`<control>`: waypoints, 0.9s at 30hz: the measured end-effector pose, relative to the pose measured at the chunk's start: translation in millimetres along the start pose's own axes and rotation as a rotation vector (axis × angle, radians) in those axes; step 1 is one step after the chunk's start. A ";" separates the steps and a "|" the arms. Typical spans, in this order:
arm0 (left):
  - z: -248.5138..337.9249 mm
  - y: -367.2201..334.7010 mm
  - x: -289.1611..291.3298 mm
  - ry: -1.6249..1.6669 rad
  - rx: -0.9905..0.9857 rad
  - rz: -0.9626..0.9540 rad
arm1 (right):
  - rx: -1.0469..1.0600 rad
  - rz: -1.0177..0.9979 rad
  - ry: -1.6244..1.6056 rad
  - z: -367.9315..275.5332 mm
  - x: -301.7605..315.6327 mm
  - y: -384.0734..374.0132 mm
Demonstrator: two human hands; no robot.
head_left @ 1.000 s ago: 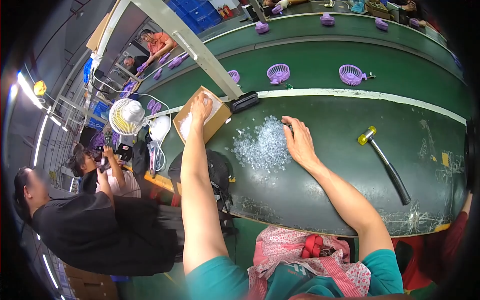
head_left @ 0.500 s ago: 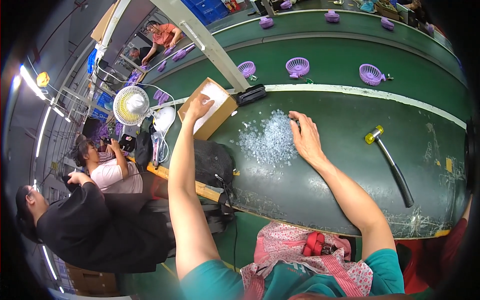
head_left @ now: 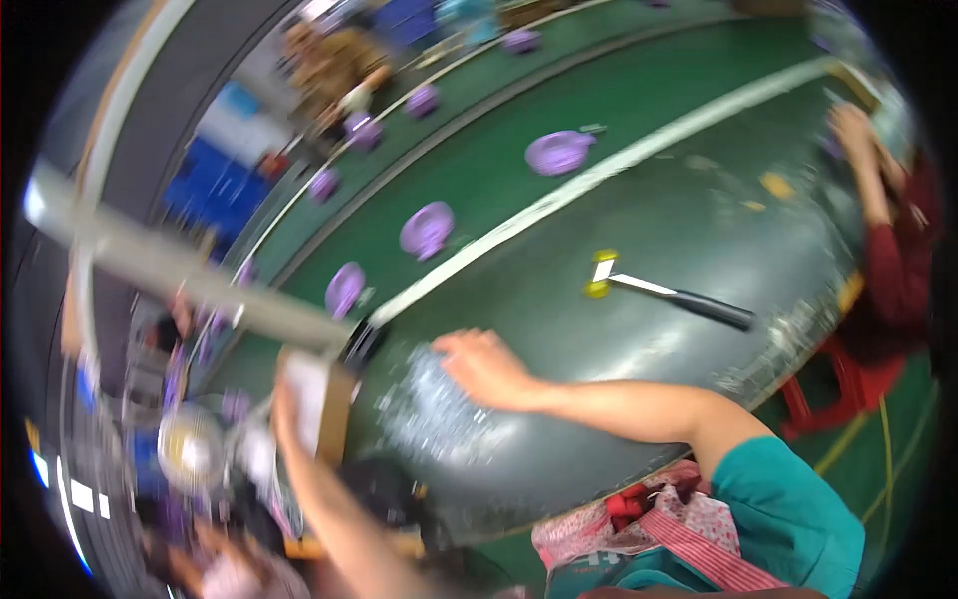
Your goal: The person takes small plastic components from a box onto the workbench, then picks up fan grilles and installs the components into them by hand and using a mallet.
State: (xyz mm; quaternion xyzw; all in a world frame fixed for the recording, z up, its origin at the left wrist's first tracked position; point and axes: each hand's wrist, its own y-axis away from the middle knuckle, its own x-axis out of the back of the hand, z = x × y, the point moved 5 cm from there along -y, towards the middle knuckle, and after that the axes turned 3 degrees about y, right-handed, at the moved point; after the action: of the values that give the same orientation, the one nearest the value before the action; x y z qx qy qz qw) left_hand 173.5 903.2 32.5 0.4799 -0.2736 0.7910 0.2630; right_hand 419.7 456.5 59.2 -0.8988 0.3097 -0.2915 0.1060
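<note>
A loose pile of small clear plastic pieces lies on the dark green tabletop. My right hand rests at the pile's upper right edge, its fingers stretched out over the pieces. To the left stands an open cardboard box with a pale inside; what lies in it is blurred. My left hand is at the left side of this box, smeared by motion, so its fingers cannot be made out. A hammer with yellow ends and a black grip lies to the right of the pile.
Purple fan-shaped parts sit on the green conveyor belt beyond a white strip. A white fan and a dark bag are at the left. A co-worker's hands show at the far right, near a red stool.
The view has swung to the right, blurring the scene. My left hand has come from inside the box to its left side. My right hand remains by the pile.
</note>
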 end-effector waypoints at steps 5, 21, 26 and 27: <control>225.7 -130.2 -121.8 0.160 -0.422 -0.205 | 0.069 -0.040 0.001 -15.4 -3.6 0.5; 258.6 -173.8 -122.7 0.181 -0.534 -0.192 | 0.045 -0.078 -0.020 -7.4 -25.9 1.0; 242.7 -183.8 -83.0 0.105 -0.473 -0.128 | 0.069 -0.088 -0.025 -10.1 -19.1 5.2; 231.3 -180.5 -72.6 0.085 -0.441 -0.116 | 0.080 -0.090 -0.002 -10.6 -19.8 2.8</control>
State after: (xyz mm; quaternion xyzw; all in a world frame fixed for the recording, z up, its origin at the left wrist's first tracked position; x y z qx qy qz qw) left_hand 467.4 862.0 89.7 0.3920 -0.4005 0.7152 0.4177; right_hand 399.4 466.4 57.6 -0.9071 0.2570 -0.3074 0.1291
